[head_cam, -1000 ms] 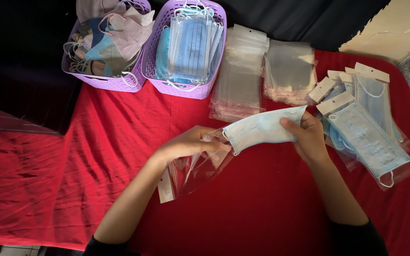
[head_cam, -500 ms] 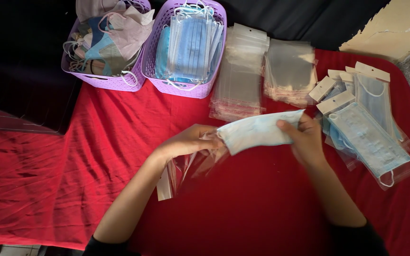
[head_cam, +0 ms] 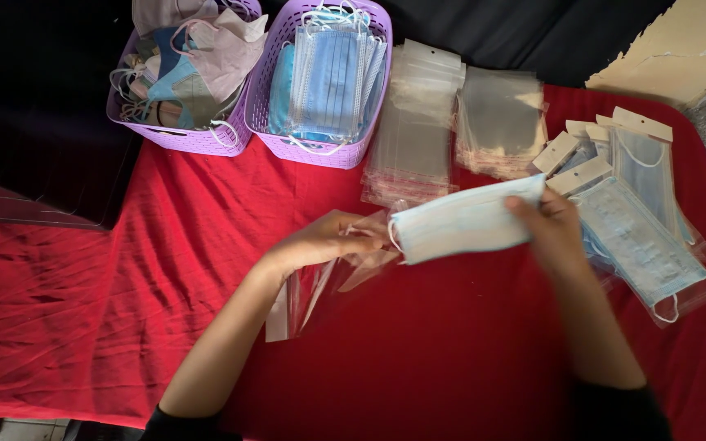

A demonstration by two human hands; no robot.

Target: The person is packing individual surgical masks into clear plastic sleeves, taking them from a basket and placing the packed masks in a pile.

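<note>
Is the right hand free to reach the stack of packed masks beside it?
Probably not yet: the right hand is holding the folded blue mask. The packed masks lie right beside it, with nothing between.

The right hand (head_cam: 553, 233) is blurred, its fingers hard to tell apart, and it covers the far end of the blue mask (head_cam: 463, 220). The clear bag (head_cam: 320, 282) under the left hand (head_cam: 328, 241) is partly hidden. The top edge cuts off both purple baskets (head_cam: 198, 140).
</note>
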